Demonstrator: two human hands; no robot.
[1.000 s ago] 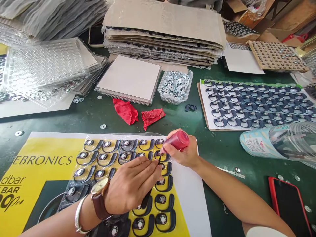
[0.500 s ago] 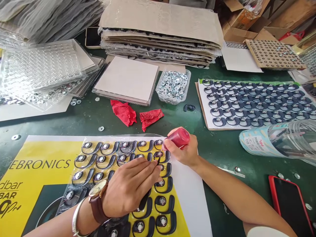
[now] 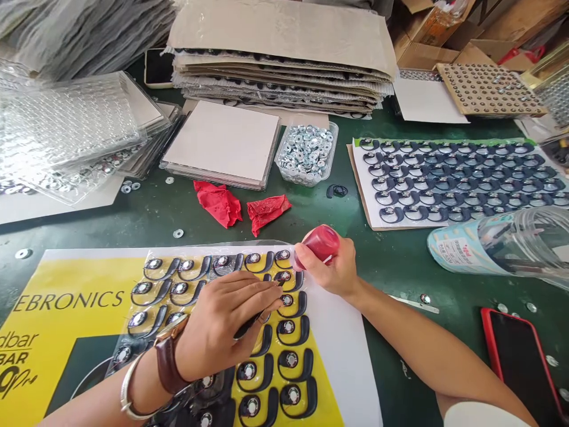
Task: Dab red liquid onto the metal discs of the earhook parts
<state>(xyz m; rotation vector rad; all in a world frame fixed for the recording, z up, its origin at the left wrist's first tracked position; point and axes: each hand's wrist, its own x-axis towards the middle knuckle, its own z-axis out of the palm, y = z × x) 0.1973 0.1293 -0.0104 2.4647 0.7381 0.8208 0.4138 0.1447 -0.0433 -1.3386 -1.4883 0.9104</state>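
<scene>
Red bottle (image 3: 326, 240) is gripped tilted in the right hand (image 3: 338, 271), perhaps to bring its end near the hooked parts (image 3: 288, 327), set in rows over yellow print (image 3: 71, 274); the left hand (image 3: 222, 329) pinches a dark tool (image 3: 245, 326)

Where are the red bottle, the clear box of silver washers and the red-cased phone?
Red bottle (image 3: 323, 241): head view, on its rounded end.
Clear box (image 3: 304, 177): head view, on its front wall.
Red-cased phone (image 3: 521, 362): head view, on its dark screen.
</scene>
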